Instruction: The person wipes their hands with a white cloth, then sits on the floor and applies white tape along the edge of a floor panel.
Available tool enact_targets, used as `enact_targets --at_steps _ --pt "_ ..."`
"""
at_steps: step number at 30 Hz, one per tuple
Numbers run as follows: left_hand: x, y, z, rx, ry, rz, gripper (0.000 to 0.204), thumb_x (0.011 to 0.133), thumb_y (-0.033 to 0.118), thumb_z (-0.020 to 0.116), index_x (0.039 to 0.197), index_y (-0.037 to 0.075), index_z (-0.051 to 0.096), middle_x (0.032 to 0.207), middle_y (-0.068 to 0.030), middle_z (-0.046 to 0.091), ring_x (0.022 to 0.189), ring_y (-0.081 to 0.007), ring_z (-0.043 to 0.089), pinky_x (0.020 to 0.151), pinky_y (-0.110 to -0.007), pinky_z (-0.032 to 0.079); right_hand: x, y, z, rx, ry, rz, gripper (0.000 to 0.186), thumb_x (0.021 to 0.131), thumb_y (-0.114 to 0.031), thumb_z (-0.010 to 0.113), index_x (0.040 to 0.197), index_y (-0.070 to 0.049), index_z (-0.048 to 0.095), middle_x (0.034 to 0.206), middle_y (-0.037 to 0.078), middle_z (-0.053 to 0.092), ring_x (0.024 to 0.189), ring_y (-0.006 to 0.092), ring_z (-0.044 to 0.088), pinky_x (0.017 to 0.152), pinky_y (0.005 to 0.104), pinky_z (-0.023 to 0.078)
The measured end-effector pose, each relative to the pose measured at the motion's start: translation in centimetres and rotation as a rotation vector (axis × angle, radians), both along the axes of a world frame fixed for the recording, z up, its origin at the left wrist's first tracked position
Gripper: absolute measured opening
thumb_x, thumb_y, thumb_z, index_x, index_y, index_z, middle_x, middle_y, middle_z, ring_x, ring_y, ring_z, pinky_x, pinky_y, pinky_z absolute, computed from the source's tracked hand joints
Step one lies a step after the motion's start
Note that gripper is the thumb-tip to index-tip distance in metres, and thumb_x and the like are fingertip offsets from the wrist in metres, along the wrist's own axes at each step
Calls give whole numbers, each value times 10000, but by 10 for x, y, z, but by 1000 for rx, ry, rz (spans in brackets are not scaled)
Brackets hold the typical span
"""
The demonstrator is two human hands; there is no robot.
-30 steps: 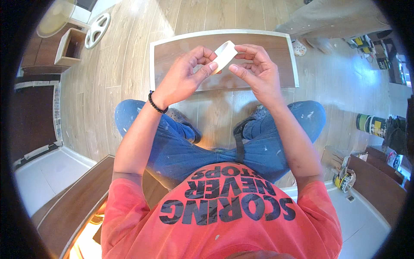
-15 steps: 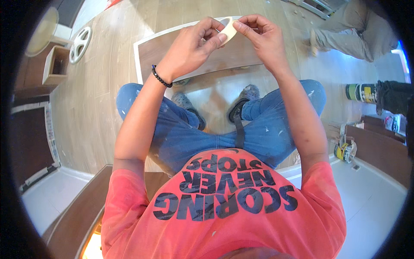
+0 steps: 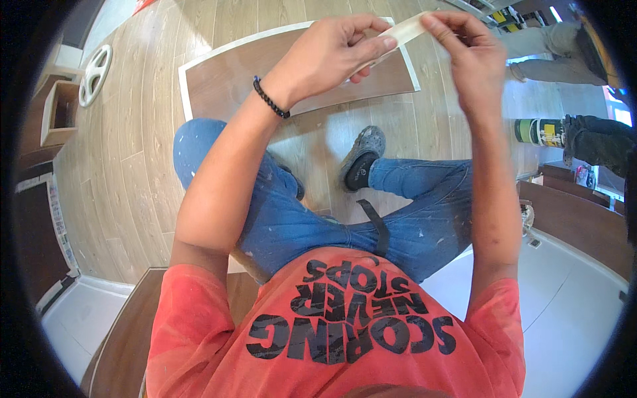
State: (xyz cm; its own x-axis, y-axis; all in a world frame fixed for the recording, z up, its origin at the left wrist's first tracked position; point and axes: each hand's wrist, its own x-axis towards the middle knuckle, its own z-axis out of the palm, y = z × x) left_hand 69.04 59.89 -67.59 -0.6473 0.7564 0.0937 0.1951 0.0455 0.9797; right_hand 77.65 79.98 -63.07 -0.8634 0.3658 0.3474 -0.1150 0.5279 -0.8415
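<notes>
A roll of pale masking tape is gripped in my left hand (image 3: 328, 56), mostly hidden by its fingers. From it a short strip of masking tape (image 3: 407, 30) stretches to the right, and the fingertips of my right hand (image 3: 472, 56) pinch its free end. Both hands are raised over a brown panel (image 3: 245, 76) edged with a white border, lying on the floor in front of my feet. Neither hand touches the panel.
A white wheel-shaped piece (image 3: 95, 75) stands at the left beside an open wooden box (image 3: 61, 113). Another person's legs (image 3: 551, 60) are at the far right, above a paint-marked can (image 3: 539, 132). Wood planks cover the floor (image 3: 126, 146).
My right hand has moved right, away from the left, drawing out a strip of tape between them. My right knee has shifted inward, and the view has turned slightly.
</notes>
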Motion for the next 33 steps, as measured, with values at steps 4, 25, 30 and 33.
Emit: enact_targets --at_steps 4,25,30,33 --pt "3 7 24 -17 -97 -146 447 1056 399 527 1214 5 670 923 -90 670 860 -207 639 755 -345 505 8 14 24 -58 -73 -25 87 917 -92 778 943 -11 759 854 35 744 771 87 657 756 239 526" --pt "0 156 -103 -818 -39 -128 425 1009 423 625 1004 17 749 695 -80 692 471 -145 632 580 -314 519 22 194 -196 -449 -462 16 197 883 -201 814 999 -45 780 885 8 717 830 101 605 780 267 476" --pt "-26 180 -136 -869 320 -235 430 990 416 633 935 4 741 705 -145 657 595 -218 656 649 -361 507 19 214 -226 -522 -430 5 205 888 -199 811 1002 -32 774 903 23 729 848 105 622 797 270 480" --pt "-41 194 -142 -882 325 -335 417 982 408 639 915 8 732 689 -160 609 654 -241 623 663 -387 482 17 221 -250 -529 -406 -3 215 888 -203 812 1003 -26 774 895 30 735 839 107 630 790 270 481"
